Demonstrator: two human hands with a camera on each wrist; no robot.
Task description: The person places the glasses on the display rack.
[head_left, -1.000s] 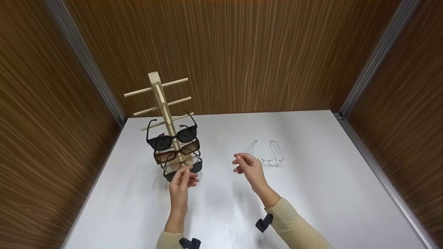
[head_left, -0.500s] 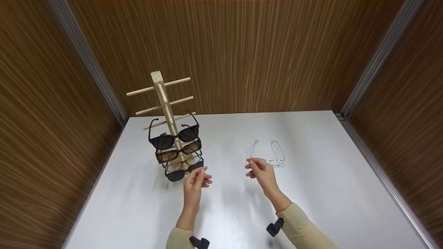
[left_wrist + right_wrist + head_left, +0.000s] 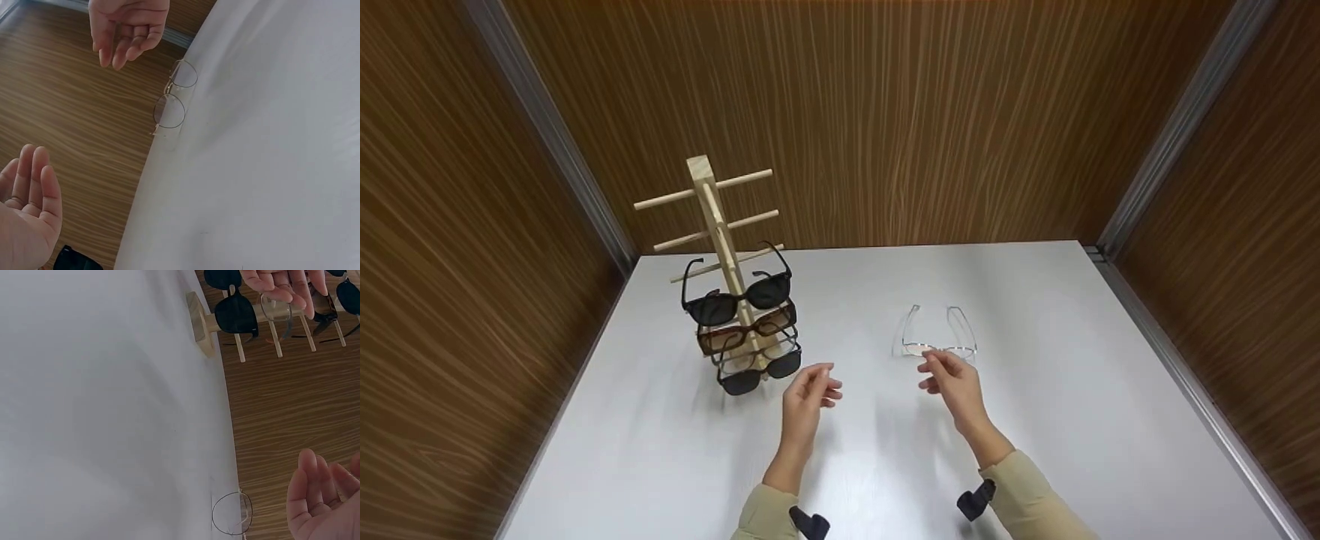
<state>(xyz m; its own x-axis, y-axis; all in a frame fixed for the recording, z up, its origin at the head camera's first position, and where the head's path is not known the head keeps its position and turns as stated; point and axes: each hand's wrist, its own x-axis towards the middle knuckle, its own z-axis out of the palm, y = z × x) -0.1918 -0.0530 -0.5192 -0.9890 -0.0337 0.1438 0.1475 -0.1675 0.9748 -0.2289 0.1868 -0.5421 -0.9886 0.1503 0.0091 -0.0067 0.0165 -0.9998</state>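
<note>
Wire-framed glasses (image 3: 962,330) lie on the white table with their temples unfolded toward the back wall; in the left wrist view the glasses (image 3: 169,111) show round lenses. My right hand (image 3: 958,386) hovers in front of them, fingers loosely bent and holding nothing; its tips overlap the frame in the head view. To the left, my left hand (image 3: 805,401) hangs over the table, also holding nothing, its fingers relaxed. Just beyond it stands a wooden display rack (image 3: 710,202) bearing black sunglasses (image 3: 769,291), brown-tinted sunglasses (image 3: 775,320), clear glasses and lower dark sunglasses (image 3: 741,382).
The rack's upper pegs (image 3: 746,178) stick out to both sides with nothing hung on them. Wood-grain panels (image 3: 885,120) enclose the white table (image 3: 1057,390) at the back and sides, with metal strips at the corners.
Both hands have moved to the right, away from the rack; the right hand now comes before the wire-framed glasses. Rack and glasses stay in place.
</note>
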